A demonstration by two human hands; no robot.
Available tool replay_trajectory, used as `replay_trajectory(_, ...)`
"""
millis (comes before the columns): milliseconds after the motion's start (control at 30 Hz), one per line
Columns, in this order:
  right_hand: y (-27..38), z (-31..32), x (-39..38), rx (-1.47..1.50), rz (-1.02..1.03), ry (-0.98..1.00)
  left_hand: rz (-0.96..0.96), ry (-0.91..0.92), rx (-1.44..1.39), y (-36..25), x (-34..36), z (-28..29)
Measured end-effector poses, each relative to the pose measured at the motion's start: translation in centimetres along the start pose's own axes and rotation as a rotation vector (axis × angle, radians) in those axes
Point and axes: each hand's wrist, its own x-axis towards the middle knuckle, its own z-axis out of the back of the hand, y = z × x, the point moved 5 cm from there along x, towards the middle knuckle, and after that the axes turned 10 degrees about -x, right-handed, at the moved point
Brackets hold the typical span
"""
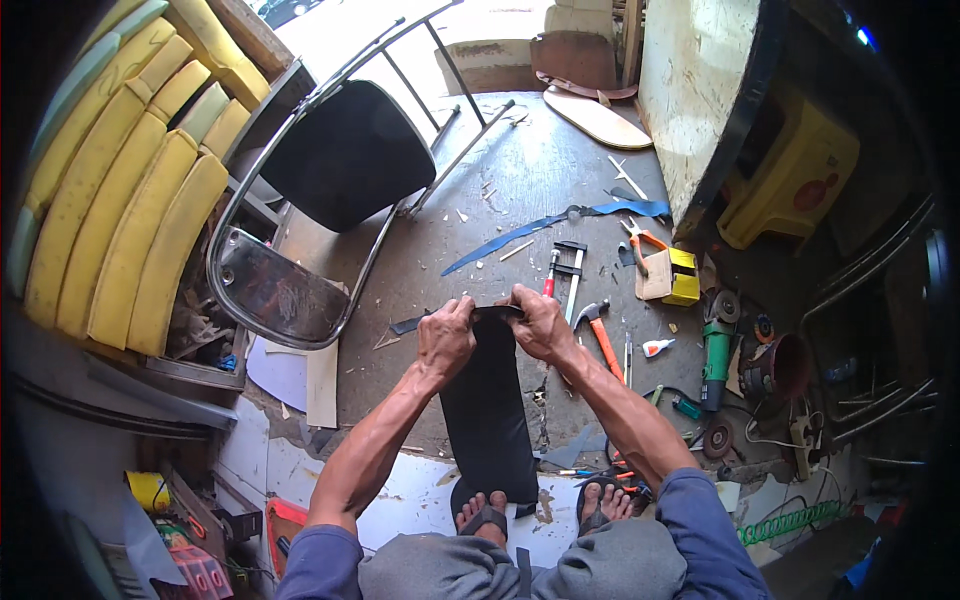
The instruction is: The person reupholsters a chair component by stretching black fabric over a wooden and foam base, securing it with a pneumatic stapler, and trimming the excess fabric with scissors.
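A long strip of black sheet material [487,410], which looks like upholstery vinyl, hangs in front of me down to my left foot. My left hand [447,337] is closed on its upper left corner, the knuckles facing up. At the upper right corner my right hand [541,325] pinches the same edge, a short gap apart from the left. Between the two hands the top edge looks folded over. Just right of my hands lie a hammer [603,337] with an orange handle and a clamp [567,270] with a red grip.
A metal-framed chair [350,155] with a black seat lies tipped at upper left, beside stacked yellow foam pads [120,210]. Rightward on the floor are pliers [640,237], a yellow box [681,277], a glue bottle [657,347] and a green angle grinder [717,350]. Blue scrap [540,228] lies ahead.
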Motion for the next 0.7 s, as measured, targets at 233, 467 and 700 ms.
replay_trajectory(233,-0.3,-0.3,1.0,-0.019,-0.050,0.037,0.126,-0.002,-0.019,-0.1,0.8,1.3)
replay_trajectory(467,-0.8,0.8,2.8,0.212,-0.323,0.287,0.471,0.015,-0.193,1.1,1.8,1.3)
replay_trajectory(700,-2.8,-0.3,2.7,0.380,-0.448,0.317,0.657,0.110,-0.430,2.1,1.8,0.6)
